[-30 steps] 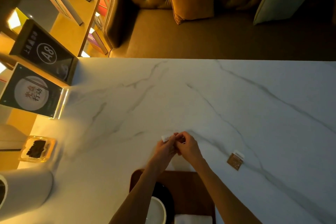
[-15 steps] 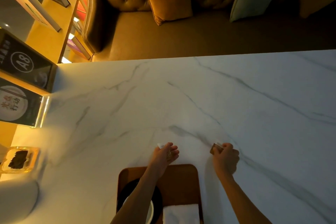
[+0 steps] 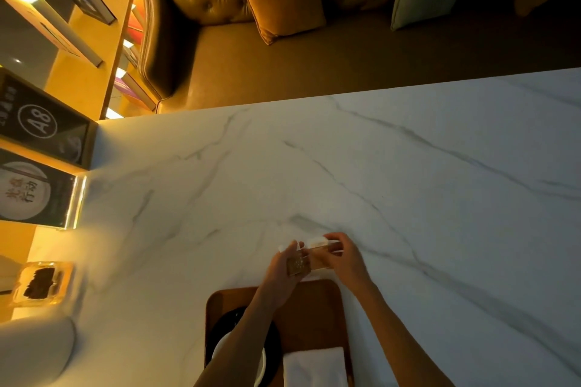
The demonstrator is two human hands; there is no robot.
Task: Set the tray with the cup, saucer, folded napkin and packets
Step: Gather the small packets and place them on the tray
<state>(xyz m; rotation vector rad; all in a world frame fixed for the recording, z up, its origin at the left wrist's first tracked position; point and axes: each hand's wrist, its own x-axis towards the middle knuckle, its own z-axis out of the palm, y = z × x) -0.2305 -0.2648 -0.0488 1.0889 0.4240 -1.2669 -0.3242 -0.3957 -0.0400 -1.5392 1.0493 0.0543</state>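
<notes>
A brown wooden tray [image 3: 317,314] lies at the table's near edge. On its left side a white cup [image 3: 221,352] sits on a dark saucer [image 3: 273,342], both partly hidden by my left forearm. A white folded napkin [image 3: 314,367] rests on the tray's right near corner. Just beyond the tray's far edge my hands meet. My left hand [image 3: 283,270] grips a brown-and-white packet [image 3: 297,264]. My right hand [image 3: 347,258] holds a second packet [image 3: 319,253] right beside the first one.
The white marble table [image 3: 377,182] stretches far and right. At its left edge stand a black "A8" sign [image 3: 41,122], a second dark sign [image 3: 28,192] and a glass ashtray [image 3: 42,283]. A pale rounded object [image 3: 34,352] sits near left. A leather sofa with cushions lies beyond.
My right hand picked up the packet that lay on the table to the right and carried it left to meet my left hand with its packet above the tray's far edge.
</notes>
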